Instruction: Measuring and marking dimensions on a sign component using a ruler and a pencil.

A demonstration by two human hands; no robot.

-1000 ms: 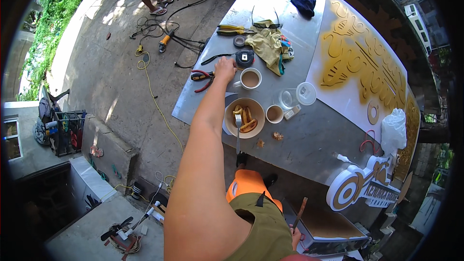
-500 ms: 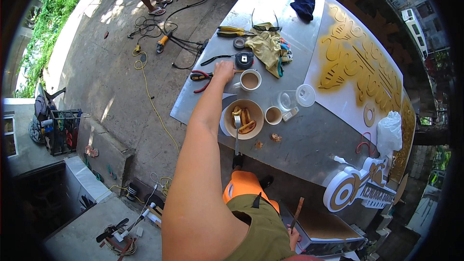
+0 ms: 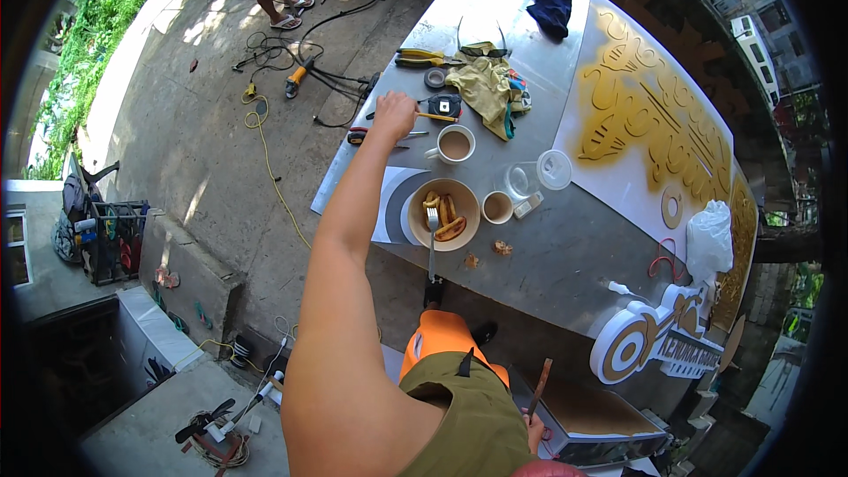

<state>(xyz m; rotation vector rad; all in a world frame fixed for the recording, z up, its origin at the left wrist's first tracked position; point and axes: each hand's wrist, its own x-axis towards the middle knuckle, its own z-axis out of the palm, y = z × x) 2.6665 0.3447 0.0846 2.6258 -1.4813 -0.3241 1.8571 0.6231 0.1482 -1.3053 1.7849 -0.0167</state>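
My left hand [image 3: 395, 115] reaches over the metal table, fingers closed round a thin yellow pencil-like stick [image 3: 436, 117] whose end crosses the front of a black tape measure [image 3: 450, 106]. Part of the tape measure's strap is hidden behind my hand. Red-and-black pliers [image 3: 357, 136] lie beside my wrist, partly covered by it. A white mug of brown drink [image 3: 455, 144] stands to the right of my hand. Low in the view, my right hand [image 3: 535, 429] grips a narrow brown strip [image 3: 541, 387], held upright; its material is unclear.
A bowl [image 3: 415, 228] of fried bananas with a fork, a paper cup [image 3: 497, 207] and a clear container [image 3: 521, 180] share the metal table [image 3: 539, 265]. Yellow pliers [image 3: 420, 57], tape roll [image 3: 435, 78] and gloves [image 3: 481, 87] lie farther back. Cut-out sign [image 3: 632, 344] sits right. Cables [image 3: 265, 137] cross the floor.
My left hand has moved slightly left and up, carrying the yellow stick up against the tape measure. My forearm has shifted left, uncovering more of the grey-and-white sheet beside the bowl.
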